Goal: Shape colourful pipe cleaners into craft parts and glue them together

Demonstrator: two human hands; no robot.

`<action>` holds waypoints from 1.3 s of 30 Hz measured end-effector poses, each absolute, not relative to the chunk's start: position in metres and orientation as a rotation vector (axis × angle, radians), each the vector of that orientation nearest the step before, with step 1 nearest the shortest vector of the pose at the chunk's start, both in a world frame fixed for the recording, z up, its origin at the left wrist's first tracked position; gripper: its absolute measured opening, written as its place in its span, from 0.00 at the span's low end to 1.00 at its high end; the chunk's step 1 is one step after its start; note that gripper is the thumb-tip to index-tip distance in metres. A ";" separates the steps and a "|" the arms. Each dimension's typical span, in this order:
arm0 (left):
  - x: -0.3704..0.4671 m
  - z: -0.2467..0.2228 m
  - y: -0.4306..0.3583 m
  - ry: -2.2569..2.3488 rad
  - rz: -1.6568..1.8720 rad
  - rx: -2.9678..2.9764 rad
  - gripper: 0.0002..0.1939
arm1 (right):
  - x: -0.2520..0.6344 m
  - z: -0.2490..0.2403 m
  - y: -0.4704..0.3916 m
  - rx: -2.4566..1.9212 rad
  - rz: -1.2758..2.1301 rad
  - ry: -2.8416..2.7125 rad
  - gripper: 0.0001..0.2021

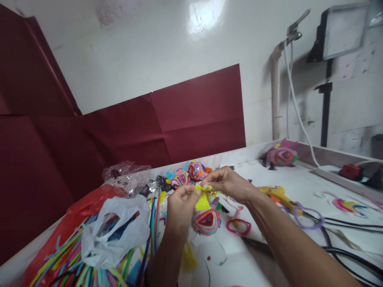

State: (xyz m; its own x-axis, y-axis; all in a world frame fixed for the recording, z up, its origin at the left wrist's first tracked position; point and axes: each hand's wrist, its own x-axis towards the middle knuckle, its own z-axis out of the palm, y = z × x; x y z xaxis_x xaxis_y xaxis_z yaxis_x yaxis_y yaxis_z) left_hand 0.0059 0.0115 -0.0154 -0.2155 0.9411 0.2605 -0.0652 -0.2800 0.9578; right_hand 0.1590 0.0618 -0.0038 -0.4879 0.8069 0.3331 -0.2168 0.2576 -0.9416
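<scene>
Pinched between the fingertips of both hands is a short, fuzzy yellow pipe cleaner point(206, 187). My left hand point(182, 201) grips its left end, and my right hand point(223, 181) grips the right. Just below hangs a flat yellow piece point(202, 202); whether it joins the pipe cleaner I cannot tell. Under the hands lies a coiled, multicoloured fish-like shape point(207, 221) with a dark red centre. A pink pipe cleaner loop point(238, 226) rests to its right. Behind the hands sit two more coiled colourful fish shapes point(179, 178) point(198, 170).
At left, a white plastic bag point(116, 235) and a red bag point(86, 203) lie with many loose pipe cleaners point(60, 259). A yellow glue gun point(278, 195), a purple loop point(308, 217) and black cables point(353, 257) are at right. A pink fish point(283, 154) sits near a power strip point(332, 173).
</scene>
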 end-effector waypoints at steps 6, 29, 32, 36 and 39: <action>0.007 -0.015 0.010 1.147 1.614 1.249 0.09 | 0.154 0.001 0.056 -0.595 1.346 -1.606 0.15; 0.003 -0.012 0.004 1.297 1.765 1.482 0.06 | 0.127 0.005 0.039 -0.743 1.159 -1.483 0.09; 0.001 -0.012 0.006 1.244 1.755 1.439 0.09 | 0.128 0.006 0.039 -0.700 1.196 -1.495 0.10; 0.001 -0.011 0.008 1.195 1.765 1.337 0.10 | 0.133 0.009 0.039 -0.659 1.249 -1.525 0.13; 0.002 -0.010 0.008 1.182 1.766 1.300 0.10 | 0.136 0.010 0.040 -0.639 1.286 -1.513 0.15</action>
State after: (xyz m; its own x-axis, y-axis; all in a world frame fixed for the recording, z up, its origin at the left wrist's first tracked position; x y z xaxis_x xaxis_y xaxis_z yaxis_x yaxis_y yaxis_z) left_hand 0.0022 0.0085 -0.0099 -0.3064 0.8740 0.3771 0.0157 -0.3915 0.9201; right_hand 0.1358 0.0399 0.0097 -0.3530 0.8681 0.3490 -0.2046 0.2924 -0.9342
